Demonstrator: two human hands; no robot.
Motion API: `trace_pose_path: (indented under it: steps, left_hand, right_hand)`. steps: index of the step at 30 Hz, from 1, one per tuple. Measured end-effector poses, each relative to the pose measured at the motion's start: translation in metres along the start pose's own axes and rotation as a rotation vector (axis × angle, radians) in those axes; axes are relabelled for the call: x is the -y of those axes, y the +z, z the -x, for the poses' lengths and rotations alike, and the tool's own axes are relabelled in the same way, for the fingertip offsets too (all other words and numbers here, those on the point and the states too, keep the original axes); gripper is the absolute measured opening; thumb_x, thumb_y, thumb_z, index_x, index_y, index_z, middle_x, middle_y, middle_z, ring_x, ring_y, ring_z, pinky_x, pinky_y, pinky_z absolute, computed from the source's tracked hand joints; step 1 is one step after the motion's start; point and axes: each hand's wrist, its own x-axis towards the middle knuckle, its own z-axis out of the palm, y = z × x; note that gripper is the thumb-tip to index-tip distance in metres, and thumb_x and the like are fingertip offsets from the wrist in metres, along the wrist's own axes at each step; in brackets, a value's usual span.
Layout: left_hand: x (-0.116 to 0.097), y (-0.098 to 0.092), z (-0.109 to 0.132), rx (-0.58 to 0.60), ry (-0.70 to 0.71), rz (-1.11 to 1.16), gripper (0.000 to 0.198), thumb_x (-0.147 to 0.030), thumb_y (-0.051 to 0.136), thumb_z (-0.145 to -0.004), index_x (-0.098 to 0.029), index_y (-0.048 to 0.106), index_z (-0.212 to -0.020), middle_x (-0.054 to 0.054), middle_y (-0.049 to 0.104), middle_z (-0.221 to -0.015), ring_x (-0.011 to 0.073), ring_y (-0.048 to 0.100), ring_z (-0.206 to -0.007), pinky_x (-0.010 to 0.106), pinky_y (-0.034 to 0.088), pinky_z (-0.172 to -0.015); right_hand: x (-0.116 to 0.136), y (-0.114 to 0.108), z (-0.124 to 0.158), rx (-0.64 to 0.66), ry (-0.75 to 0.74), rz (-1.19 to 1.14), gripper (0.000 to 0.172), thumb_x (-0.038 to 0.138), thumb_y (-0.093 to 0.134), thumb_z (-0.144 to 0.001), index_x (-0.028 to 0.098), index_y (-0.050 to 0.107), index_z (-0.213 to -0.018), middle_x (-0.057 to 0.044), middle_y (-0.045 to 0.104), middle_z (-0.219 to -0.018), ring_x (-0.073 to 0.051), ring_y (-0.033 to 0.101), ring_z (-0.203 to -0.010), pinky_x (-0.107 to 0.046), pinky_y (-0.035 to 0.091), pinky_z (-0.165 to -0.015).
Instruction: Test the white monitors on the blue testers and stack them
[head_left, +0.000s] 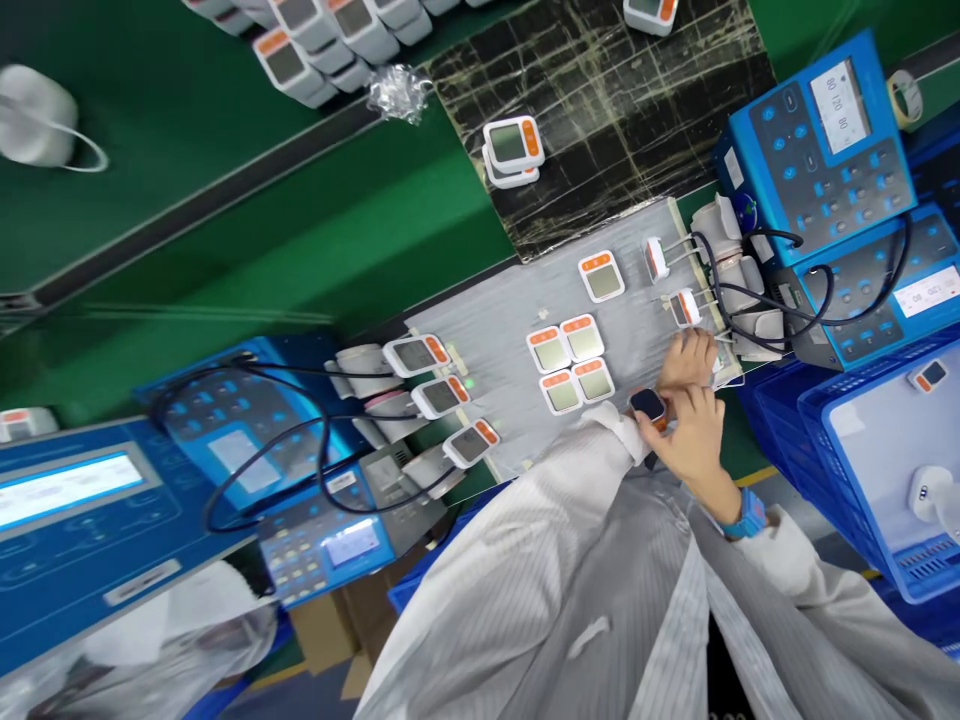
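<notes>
At the right end of the grey work mat (510,290), my left hand (686,358), with a dark-faced watch on its wrist, curls its fingers beside a partly hidden white piece. My right hand (694,435), wearing a blue wristband, lies close against it with bent fingers and the thumb near the watch. What either hand grips is hidden. Just beyond them, a blood pressure monitor (684,308) and another monitor (656,259) stand on edge, joined to thin tubes. Several white-and-orange monitors (571,362) lie grouped mid-mat, with a single monitor (601,276) above them.
Blue testers (817,150) with black hoses stand at right, next to white cuffs (720,230). Left, another blue tester (247,440) connects to several monitors (441,397). Two stacked monitors (514,145) sit on a black sheet (600,80). A blue bin (847,480) is at lower right.
</notes>
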Motion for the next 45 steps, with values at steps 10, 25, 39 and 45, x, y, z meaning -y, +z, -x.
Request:
trace_pose_path:
  steps: [10, 25, 39, 45]
  left_hand:
    - [-0.008, -0.025, -0.01, 0.206, 0.07, -0.229, 0.047, -0.016, 0.044, -0.102, -0.008, 0.057, -0.146, 0.023, 0.065, -0.142, 0.0389, 0.061, -0.126, 0.055, 0.05, -0.104]
    - [-0.009, -0.022, -0.006, 0.176, 0.033, -0.25, 0.061, -0.028, 0.054, -0.102, -0.006, 0.046, -0.158, 0.023, 0.059, -0.149, 0.0347, 0.061, -0.127, 0.046, 0.045, -0.107]
    - [-0.007, 0.003, -0.009, -0.007, 0.02, -0.027, 0.051, -0.016, 0.052, -0.098, -0.014, 0.056, -0.149, 0.018, 0.067, -0.139, 0.0334, 0.064, -0.128, 0.047, 0.049, -0.111]
    - [0.028, 0.023, 0.005, -0.142, -0.031, 0.363, 0.065, -0.011, 0.069, -0.086, -0.018, 0.049, -0.147, 0.018, 0.062, -0.148, 0.03, 0.059, -0.142, 0.049, 0.053, -0.117]
  right_hand:
    - [0.007, 0.009, 0.003, -0.073, 0.169, -0.064, 0.059, 0.081, 0.064, -0.085, 0.023, 0.057, -0.078, -0.008, 0.064, -0.081, -0.029, 0.059, -0.086, -0.039, 0.038, -0.078]
    - [-0.148, 0.005, -0.088, 0.172, -0.138, 0.119, 0.043, 0.02, 0.039, -0.105, 0.015, 0.071, -0.132, -0.017, 0.073, -0.135, -0.027, 0.073, -0.11, -0.034, 0.057, -0.084]
    - [-0.146, 0.007, -0.121, 0.404, -0.164, 0.364, 0.038, 0.016, 0.036, -0.105, 0.009, 0.072, -0.113, -0.022, 0.073, -0.117, -0.026, 0.068, -0.083, -0.036, 0.045, -0.067]
    - [-0.138, 0.004, -0.123, 0.485, -0.229, 0.349, 0.036, 0.012, 0.038, -0.103, 0.011, 0.072, -0.117, -0.019, 0.072, -0.121, -0.024, 0.069, -0.083, -0.034, 0.044, -0.066]
